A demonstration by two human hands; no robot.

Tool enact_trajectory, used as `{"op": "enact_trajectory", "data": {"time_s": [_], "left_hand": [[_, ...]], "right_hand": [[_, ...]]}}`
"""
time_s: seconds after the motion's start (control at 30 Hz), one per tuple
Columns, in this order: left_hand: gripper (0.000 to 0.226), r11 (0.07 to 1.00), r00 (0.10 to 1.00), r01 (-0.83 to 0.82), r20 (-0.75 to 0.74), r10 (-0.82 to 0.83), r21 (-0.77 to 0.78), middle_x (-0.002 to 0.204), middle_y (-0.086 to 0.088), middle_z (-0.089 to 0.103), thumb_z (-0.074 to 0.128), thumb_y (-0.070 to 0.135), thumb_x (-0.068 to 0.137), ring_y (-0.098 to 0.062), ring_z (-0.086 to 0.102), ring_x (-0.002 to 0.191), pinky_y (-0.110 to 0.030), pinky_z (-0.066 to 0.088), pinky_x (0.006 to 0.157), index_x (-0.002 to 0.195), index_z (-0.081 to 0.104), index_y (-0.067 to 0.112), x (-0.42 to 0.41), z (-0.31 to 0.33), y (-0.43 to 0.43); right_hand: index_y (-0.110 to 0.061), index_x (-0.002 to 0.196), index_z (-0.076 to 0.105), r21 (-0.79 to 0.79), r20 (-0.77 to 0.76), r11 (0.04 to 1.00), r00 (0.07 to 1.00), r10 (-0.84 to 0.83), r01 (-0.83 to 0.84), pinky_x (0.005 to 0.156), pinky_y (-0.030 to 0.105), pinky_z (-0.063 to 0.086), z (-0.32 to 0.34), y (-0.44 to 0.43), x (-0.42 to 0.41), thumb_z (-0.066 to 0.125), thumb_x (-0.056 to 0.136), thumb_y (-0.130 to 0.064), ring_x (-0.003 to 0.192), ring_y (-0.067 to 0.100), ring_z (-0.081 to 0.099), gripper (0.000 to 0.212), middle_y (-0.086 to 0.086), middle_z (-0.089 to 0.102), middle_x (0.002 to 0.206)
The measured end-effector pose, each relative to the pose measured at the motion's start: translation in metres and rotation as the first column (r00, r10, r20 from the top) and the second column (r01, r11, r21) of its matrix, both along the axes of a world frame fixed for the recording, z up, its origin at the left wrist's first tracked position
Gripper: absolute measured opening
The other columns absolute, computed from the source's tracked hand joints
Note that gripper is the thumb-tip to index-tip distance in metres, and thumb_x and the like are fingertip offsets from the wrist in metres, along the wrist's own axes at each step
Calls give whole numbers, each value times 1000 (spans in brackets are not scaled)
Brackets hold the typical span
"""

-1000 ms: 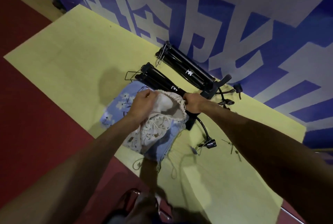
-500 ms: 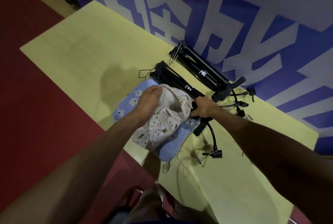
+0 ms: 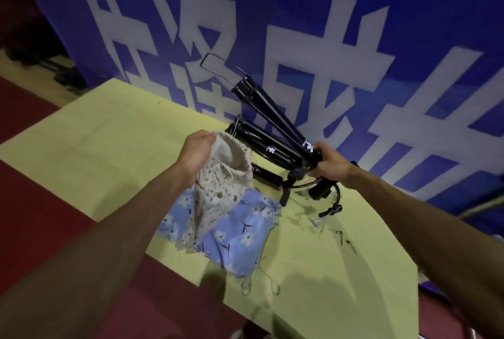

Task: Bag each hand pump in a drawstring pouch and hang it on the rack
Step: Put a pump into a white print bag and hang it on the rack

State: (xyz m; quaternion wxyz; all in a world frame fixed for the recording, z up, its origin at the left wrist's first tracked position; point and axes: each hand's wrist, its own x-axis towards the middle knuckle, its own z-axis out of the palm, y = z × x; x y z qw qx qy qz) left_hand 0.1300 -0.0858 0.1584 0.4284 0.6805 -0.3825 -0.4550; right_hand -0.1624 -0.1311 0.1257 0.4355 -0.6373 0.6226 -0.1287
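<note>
While the left hand [image 3: 195, 152] pinches the rim of the cream pouch [image 3: 226, 188], the right hand [image 3: 331, 165] grips a black pump [image 3: 275, 120] near its base, tilted above the surface [image 3: 109, 147].

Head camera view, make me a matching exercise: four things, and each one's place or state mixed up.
Things: 1 cream pouch; 2 blue floral pouch; 3 raised pump; 4 second pump.
States: A spread flat, partly under another pouch; B gripped by the right hand, tilted up; C lying on the yellow table beside the banner; D rim held by the left hand.
Pairs: 1-D; 2-A; 3-B; 4-C.
</note>
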Motion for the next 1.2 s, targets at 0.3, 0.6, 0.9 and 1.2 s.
{"op": "enact_trajectory", "data": {"time_s": [0.3, 0.6, 0.9, 1.2], "left_hand": [[27, 993, 985, -104, -147, 94, -61, 118, -13, 60, 44, 26, 98, -31, 58, 107, -42, 45, 97, 115, 59, 13, -33, 32, 2], [22, 979, 983, 93, 171, -62, -183, 88, -4, 53, 42, 29, 99, -16, 46, 75, -26, 35, 61, 86, 52, 15, -93, 35, 10], [29, 954, 853, 227, 513, -97, -197, 65, -3, 49, 37, 38, 99, -25, 43, 58, -33, 33, 56, 94, 51, 13, -117, 13, 24], [25, 913, 793, 363, 576, -196, -189, 93, -4, 64, 38, 37, 98, -25, 60, 86, -40, 50, 76, 96, 56, 20, -172, -2, 26]], "right_hand": [[-15, 101, 53, -121, -48, 993, 999, -20, 14, 70, 33, 46, 18, 27, -65, 56, 76, 17, 86, 26, 55, 41, 13, 57, 91], [-13, 121, 53, -147, -241, 970, 958, 154, -193, 82, 32, 42, 21, 38, -115, 68, 79, 2, 102, 29, 56, 47, 8, 58, 106], [-16, 128, 51, -47, -423, 925, 847, 323, -376, 84, 32, 43, 49, 53, -132, 65, 82, -8, 99, 24, 56, 49, 9, 62, 111], [-9, 112, 55, 103, -398, 873, 784, 476, -477, 54, 31, 53, 93, 60, -95, 60, 86, -9, 62, 19, 60, 26, 5, 60, 78]]}}
